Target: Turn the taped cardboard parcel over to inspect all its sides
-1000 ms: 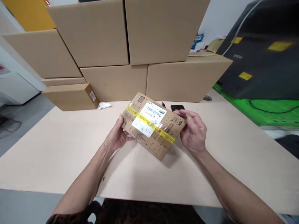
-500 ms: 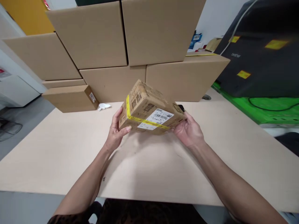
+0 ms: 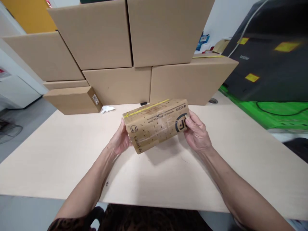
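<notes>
A brown cardboard parcel box is held tilted above the table, its printed face turned toward me with upside-down SF Express lettering. Clear tape crosses that face, and a strip of yellow tape runs along the upper face. My left hand is closed on the box's left end, the fingers partly hidden behind it. At the right end my right hand grips the box, its thumb on the printed face. The white label side is hidden now.
Large cardboard boxes are stacked along the back of the pale table. A smaller flat box, a crumpled white scrap and a small black object lie before them. At right stands a dark machine over green material.
Both hands have rotated the box: the white label has turned out of sight and the printed, clear-taped face now shows. The small black object behind it has come into view.
</notes>
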Demonstrator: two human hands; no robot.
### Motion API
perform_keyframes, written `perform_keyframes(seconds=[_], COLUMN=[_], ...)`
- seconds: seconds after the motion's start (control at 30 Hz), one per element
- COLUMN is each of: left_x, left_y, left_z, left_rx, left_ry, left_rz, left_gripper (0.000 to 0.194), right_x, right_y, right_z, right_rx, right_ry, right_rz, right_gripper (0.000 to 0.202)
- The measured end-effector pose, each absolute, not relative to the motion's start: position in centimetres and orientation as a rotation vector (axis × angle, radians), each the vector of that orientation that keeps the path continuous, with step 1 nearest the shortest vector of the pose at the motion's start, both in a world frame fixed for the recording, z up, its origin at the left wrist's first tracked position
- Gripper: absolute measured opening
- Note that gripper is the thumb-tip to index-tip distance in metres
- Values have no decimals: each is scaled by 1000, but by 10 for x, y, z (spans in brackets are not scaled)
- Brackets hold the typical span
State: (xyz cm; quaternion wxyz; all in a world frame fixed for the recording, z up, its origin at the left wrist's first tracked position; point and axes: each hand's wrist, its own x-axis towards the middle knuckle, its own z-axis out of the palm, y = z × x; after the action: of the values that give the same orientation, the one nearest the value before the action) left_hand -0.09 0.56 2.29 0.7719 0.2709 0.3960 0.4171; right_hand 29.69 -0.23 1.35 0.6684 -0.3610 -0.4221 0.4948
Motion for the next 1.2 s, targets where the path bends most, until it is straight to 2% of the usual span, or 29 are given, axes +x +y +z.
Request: perform_keyframes(seconds=[0.13, 0.3, 0.47, 0.6, 0.8, 0.97, 1.1, 1.2], left_x=[-9, 0, 5, 3, 7, 6, 1, -4], left_y=[9, 9, 6, 7, 1, -8, -4, -1], left_z=[23, 17, 10, 3, -7, -5, -1, 1], left_rx=[564, 596, 843, 1225, 1261, 1554, 2065, 2289], left_ry=[772, 835, 877, 884, 768, 716, 655, 635], left_rz=[881, 1227, 1459, 1558, 1470, 1457, 1558, 1428], left_gripper=[79, 49, 48, 63, 111, 116, 136, 125], right_x=[306, 303, 299, 297, 292, 295, 298, 299], right_y=[2, 3, 9, 13, 9, 8, 12, 19], right_z=[13, 13, 5, 0, 4, 7, 1, -8], right_rx=[-799, -840, -879, -847, -744, -667, -736, -880], right_ry=[-1066, -1018, -789, -713, -722, -699, -626, -529], right_rz=[1092, 1235, 1294, 1344, 1165, 1068, 1112, 1124], right_gripper=[45, 41, 41, 48, 34, 24, 25, 29])
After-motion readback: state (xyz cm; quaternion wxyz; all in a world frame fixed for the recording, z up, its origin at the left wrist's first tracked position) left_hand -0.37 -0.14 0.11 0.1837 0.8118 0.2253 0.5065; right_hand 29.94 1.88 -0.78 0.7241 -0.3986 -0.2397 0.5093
